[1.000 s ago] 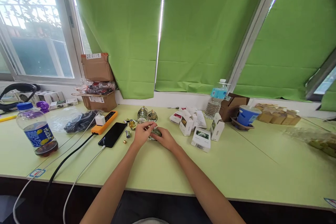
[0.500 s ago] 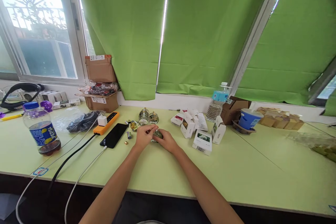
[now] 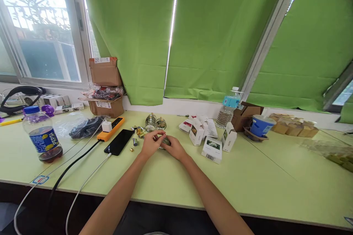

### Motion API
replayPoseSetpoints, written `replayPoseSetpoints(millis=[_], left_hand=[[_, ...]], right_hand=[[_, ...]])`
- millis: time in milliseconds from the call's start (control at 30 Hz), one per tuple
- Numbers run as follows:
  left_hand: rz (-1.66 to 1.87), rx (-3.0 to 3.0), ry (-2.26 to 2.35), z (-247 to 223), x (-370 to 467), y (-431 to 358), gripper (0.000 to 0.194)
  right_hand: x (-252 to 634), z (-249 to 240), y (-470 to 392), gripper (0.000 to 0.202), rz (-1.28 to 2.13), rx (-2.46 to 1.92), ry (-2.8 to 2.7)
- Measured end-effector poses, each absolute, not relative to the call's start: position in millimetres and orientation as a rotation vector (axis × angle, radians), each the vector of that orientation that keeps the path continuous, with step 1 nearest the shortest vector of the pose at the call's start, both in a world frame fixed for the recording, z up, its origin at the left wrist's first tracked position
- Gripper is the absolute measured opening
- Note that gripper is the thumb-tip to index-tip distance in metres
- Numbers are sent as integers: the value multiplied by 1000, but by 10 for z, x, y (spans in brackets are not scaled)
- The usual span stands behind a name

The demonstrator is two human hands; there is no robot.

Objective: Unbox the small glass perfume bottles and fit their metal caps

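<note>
A small ornate jar (image 3: 166,141), greenish and shiny, stands low at the middle of the table, mostly hidden by my fingers. My right hand (image 3: 176,148) curls round its right side and holds it. Over the jar's top, my left hand (image 3: 150,145) pinches thumb and fingers together; what lies between the tips is too small to make out. Just beyond my hands are a patterned gold-and-glass jar (image 3: 150,122) and a smaller domed piece (image 3: 161,123). To the left lie a silver cylinder (image 3: 135,142), a small gold ring (image 3: 131,149) and several gold cylinders (image 3: 140,131).
Left of my hands lie a black phone (image 3: 119,142) on a white cable, an orange power strip (image 3: 110,130) and a Pepsi bottle (image 3: 43,139). To the right are several white boxes (image 3: 211,149), a water bottle (image 3: 226,112) and a blue cup (image 3: 261,126).
My hands stay at the jar with almost the same grip. The whole view has shifted very slightly; nothing else on the table has visibly moved.
</note>
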State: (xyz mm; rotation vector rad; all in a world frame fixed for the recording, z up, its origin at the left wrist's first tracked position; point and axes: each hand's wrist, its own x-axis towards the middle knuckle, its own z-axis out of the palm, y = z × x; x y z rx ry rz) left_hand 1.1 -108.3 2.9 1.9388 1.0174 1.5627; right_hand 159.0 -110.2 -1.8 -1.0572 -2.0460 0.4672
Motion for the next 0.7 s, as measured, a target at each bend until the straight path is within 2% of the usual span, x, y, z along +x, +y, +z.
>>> replayPoseSetpoints(millis=[400, 700], left_hand=[[1511, 2075, 1061, 40, -21, -1095, 28], [1568, 2150, 1094, 169, -93, -1179, 31]], right_hand=[[1599, -31, -1081, 29, 471, -1029, -2054], [1600, -51, -1075, 38, 412, -1168, -2029]])
